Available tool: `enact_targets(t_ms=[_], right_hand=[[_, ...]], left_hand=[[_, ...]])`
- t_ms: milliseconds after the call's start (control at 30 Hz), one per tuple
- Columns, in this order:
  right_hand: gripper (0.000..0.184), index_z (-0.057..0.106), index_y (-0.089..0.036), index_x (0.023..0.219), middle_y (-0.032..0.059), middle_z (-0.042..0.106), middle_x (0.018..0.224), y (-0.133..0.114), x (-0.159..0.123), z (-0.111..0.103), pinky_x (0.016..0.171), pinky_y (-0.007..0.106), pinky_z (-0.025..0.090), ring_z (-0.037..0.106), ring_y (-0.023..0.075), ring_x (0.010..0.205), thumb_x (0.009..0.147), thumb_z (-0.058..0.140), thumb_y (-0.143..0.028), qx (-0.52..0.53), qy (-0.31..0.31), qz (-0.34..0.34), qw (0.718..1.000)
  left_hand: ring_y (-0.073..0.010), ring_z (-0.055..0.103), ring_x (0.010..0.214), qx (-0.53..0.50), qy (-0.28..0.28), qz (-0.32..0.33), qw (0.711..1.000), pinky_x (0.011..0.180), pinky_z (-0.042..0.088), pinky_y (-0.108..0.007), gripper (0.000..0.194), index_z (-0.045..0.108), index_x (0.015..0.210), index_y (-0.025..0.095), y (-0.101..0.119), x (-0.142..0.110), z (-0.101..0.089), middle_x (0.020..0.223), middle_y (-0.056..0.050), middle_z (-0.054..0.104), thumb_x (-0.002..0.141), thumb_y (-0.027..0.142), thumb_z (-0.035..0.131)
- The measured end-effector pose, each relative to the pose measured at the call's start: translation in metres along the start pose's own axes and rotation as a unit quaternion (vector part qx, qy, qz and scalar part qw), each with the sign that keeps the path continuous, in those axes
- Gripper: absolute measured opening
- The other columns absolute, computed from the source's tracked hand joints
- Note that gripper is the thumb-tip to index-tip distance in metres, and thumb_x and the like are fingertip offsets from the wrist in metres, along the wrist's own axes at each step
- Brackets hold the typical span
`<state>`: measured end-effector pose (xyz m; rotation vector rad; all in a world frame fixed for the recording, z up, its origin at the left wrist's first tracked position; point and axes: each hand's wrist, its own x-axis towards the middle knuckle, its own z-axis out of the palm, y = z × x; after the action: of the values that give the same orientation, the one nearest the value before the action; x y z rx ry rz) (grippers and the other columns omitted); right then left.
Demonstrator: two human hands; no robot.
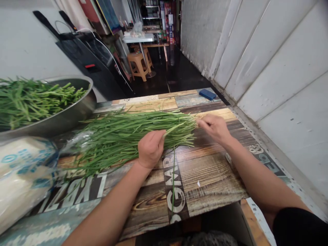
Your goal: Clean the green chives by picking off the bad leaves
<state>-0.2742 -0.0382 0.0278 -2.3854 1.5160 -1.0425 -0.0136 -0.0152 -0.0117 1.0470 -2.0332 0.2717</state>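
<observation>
A long pile of thin green chive stalks (123,135) lies across the wood-patterned table (205,177). My left hand (150,149) rests on the pile's near edge, fingers curled shut around a few stalks. My right hand (214,127) is at the pile's right end, fingers pinched on the stalk tips. A single loose stalk (173,184) lies towards me on the table between my arms.
A large metal bowl (66,116) filled with green stalks stands at the back left. A white plastic bag (23,174) lies at the near left. A small blue object (207,94) sits at the table's far right corner. A white wall runs along the right; stools stand beyond.
</observation>
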Motion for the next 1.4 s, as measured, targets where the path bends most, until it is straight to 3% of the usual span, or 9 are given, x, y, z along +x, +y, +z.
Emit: enact_targets(t_ms=[100,167,433,600,733,900,1033,1233,1400], right_hand=[[0.037,0.066,-0.017,0.072,0.0040,0.058,0.068,-0.006,-0.006,0.006,0.067,0.027,0.037,0.051,0.0156,0.069,0.085,0.054,-0.049,0.003,-0.149,-0.112,0.982],[0.029,0.068,-0.015,0.079,0.0060,0.061,0.074,-0.010,-0.008,0.013,0.068,0.028,0.039,0.053,0.0164,0.073,0.085,0.057,-0.042,0.012,-0.184,-0.152,0.971],[0.026,0.070,-0.015,0.082,0.0032,0.064,0.068,-0.022,-0.009,0.017,0.061,0.023,0.042,0.055,0.0119,0.064,0.089,0.053,-0.033,0.139,-0.098,-0.072,0.983],[0.028,0.070,-0.016,0.096,0.0071,0.066,0.076,-0.017,-0.012,0.026,0.064,0.025,0.044,0.058,0.0149,0.071,0.092,0.047,-0.032,0.063,-0.074,-0.145,0.985],[0.029,0.067,-0.014,0.102,0.0086,0.067,0.079,-0.019,-0.015,0.031,0.064,0.026,0.045,0.059,0.0159,0.072,0.091,0.048,-0.033,0.049,-0.048,-0.182,0.981],[0.028,0.069,-0.016,0.095,0.0062,0.064,0.074,-0.029,-0.015,0.029,0.061,0.024,0.041,0.056,0.0141,0.068,0.091,0.049,-0.035,0.057,-0.098,-0.204,0.972],[0.033,0.069,-0.016,0.073,0.0021,0.060,0.061,-0.020,-0.008,0.018,0.056,0.022,0.037,0.052,0.0111,0.059,0.090,0.050,-0.038,0.090,-0.116,-0.148,0.978],[0.044,0.062,-0.016,0.056,-0.0002,0.055,0.052,-0.006,-0.003,0.002,0.056,0.024,0.039,0.050,0.0110,0.053,0.086,0.049,-0.045,0.143,0.071,0.107,0.981],[0.028,0.070,-0.017,0.089,0.0023,0.065,0.073,-0.026,-0.010,0.025,0.059,0.025,0.042,0.054,0.0121,0.061,0.080,0.061,-0.042,0.219,-0.056,0.049,0.973]], left_hand=[[-0.0155,0.062,0.076,0.001,-0.028,-0.002,1.000,0.072,0.046,-0.025,0.019,0.064,0.102,0.017,0.004,0.000,0.002,0.085,-0.006,0.070,0.090,0.023,0.050],[-0.0148,0.060,0.070,0.001,-0.039,-0.008,0.999,0.068,0.044,-0.025,0.021,0.064,0.104,0.017,0.008,-0.001,0.003,0.078,-0.005,0.069,0.089,0.027,0.053],[-0.0126,0.056,0.067,-0.148,-0.090,-0.093,0.980,0.063,0.042,-0.023,0.018,0.070,0.084,0.019,0.019,0.004,0.005,0.071,-0.002,0.063,0.087,0.025,0.054],[-0.0154,0.059,0.082,-0.173,-0.084,-0.076,0.978,0.075,0.045,-0.028,0.018,0.070,0.095,0.020,0.020,0.007,0.005,0.092,-0.006,0.068,0.087,0.029,0.055],[-0.0136,0.055,0.066,-0.199,-0.082,-0.073,0.974,0.064,0.043,-0.027,0.020,0.070,0.097,0.020,0.023,0.004,0.007,0.079,-0.004,0.072,0.087,0.030,0.056],[-0.0132,0.051,0.064,-0.217,-0.105,-0.088,0.966,0.061,0.040,-0.025,0.021,0.072,0.083,0.020,0.027,0.004,0.004,0.071,-0.002,0.069,0.088,0.029,0.054],[-0.0138,0.051,0.065,-0.212,-0.103,-0.070,0.969,0.062,0.040,-0.026,0.019,0.070,0.082,0.019,0.025,0.006,0.001,0.070,-0.002,0.068,0.088,0.027,0.054],[-0.0143,0.054,0.067,-0.141,-0.010,-0.199,0.970,0.066,0.041,-0.026,0.023,0.065,0.070,0.018,0.013,0.007,0.002,0.068,-0.001,0.063,0.086,0.031,0.054],[-0.0115,0.052,0.060,-0.222,-0.096,-0.215,0.946,0.061,0.038,-0.024,0.031,0.060,0.058,0.018,0.014,0.009,0.003,0.058,0.002,0.057,0.085,0.032,0.054]])
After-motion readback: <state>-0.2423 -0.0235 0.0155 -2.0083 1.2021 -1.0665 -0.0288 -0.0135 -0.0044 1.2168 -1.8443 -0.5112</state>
